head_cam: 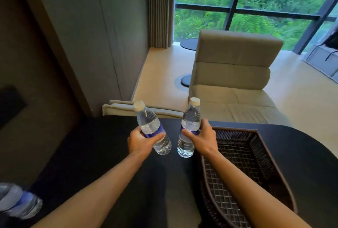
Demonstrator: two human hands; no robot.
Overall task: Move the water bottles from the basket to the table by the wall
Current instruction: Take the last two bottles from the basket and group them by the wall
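Observation:
Each of my hands holds a clear water bottle with a white cap and a blue label above the black table (102, 151). My left hand (140, 140) grips one bottle (150, 125), which tilts to the left. My right hand (203, 139) grips the other bottle (190, 123), nearly upright, just left of the dark woven basket (256, 154). No bottles show inside the basket. A third bottle (18, 200) lies blurred at the lower left edge of the view.
A beige lounge chair (234, 74) stands beyond the table, before a large window. A grey wall (87, 35) and curtain run along the left. A round black side table (189, 43) sits near the window.

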